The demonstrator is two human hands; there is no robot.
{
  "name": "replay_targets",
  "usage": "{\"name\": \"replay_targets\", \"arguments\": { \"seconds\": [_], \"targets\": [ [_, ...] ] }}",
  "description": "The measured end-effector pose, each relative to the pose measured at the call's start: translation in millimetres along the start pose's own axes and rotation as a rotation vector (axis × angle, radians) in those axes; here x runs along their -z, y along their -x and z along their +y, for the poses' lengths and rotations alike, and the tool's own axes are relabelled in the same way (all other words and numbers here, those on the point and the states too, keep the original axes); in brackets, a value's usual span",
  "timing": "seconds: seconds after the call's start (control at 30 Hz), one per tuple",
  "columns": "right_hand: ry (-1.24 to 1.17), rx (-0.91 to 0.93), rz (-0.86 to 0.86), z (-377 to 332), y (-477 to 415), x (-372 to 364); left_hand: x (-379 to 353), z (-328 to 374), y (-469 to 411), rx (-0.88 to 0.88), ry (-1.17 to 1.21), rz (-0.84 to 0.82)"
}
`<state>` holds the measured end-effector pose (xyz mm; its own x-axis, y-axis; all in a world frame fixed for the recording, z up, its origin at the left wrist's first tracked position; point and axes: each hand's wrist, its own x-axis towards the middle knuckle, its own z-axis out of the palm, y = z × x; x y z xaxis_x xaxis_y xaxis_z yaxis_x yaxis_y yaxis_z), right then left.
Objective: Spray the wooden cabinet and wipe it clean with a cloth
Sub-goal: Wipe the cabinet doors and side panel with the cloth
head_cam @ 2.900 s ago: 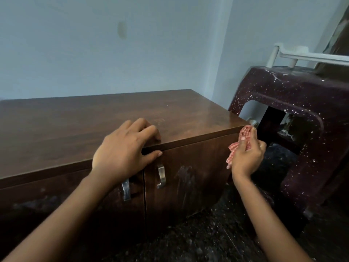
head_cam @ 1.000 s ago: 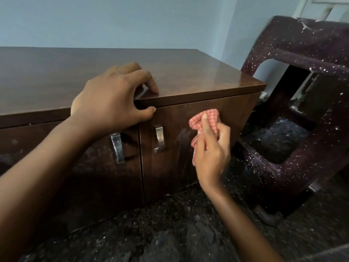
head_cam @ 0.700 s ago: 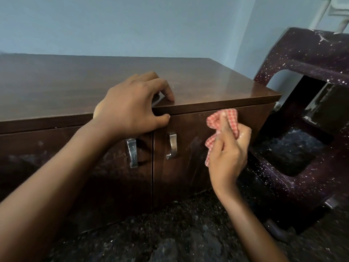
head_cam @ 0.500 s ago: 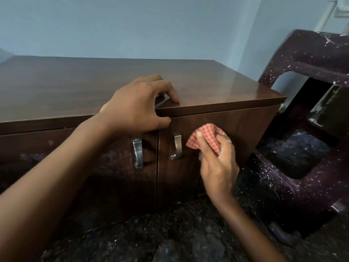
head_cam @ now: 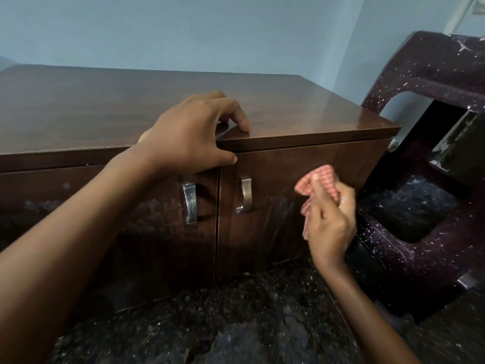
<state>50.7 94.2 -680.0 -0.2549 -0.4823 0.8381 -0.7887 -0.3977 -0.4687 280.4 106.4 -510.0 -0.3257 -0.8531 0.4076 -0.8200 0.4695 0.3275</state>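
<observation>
A low dark wooden cabinet (head_cam: pixel 301 119) fills the middle of the view, with two doors and two metal handles (head_cam: pixel 245 194). My left hand (head_cam: pixel 191 135) rests over its front top edge, fingers on the top and thumb against the front. My right hand (head_cam: pixel 329 222) is closed on a red-and-white checked cloth (head_cam: pixel 319 179) and presses it against the right door, right of the handle. Pale smears show on both doors. No spray bottle is in view.
A dark purple speckled plastic chair (head_cam: pixel 430 74) lies tipped right beside the cabinet's right end. The floor (head_cam: pixel 236 324) in front is dark speckled stone. A pale blue wall stands behind the cabinet.
My right hand has moved the cloth from the cabinet's right corner onto the right door, then left toward the handle and back to the right. My left hand has stayed on the edge.
</observation>
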Motion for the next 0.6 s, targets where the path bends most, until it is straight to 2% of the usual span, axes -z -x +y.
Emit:
{"name": "replay_targets", "arguments": {
  "seconds": [0.07,0.13,0.2,0.3,0.33,0.43,0.5,0.6],
  "targets": [
    [-0.010,-0.074,0.073,-4,-14,3,0,1,-1,0.008,0.022,0.003],
    [-0.027,-0.057,0.084,-16,-19,1,0,1,-1,0.010,0.035,0.002],
    [-0.055,0.014,0.020,-31,-11,-3,0,1,-1,0.007,0.037,0.001],
    [0.065,0.212,-0.102,-24,18,-7,0,1,0,0.006,0.039,0.003],
    [0.090,0.212,-0.118,-14,26,-7,0,1,1,0.008,0.040,0.006],
    [0.049,-0.045,-0.102,12,33,-3,0,1,1,0.009,0.038,0.014],
    [0.037,-0.188,-0.022,21,22,0,-1,2,1,0.007,0.026,0.021],
    [-0.007,-0.221,0.090,7,-1,-1,-2,1,1,0.001,0.011,0.023]
  ]
}}
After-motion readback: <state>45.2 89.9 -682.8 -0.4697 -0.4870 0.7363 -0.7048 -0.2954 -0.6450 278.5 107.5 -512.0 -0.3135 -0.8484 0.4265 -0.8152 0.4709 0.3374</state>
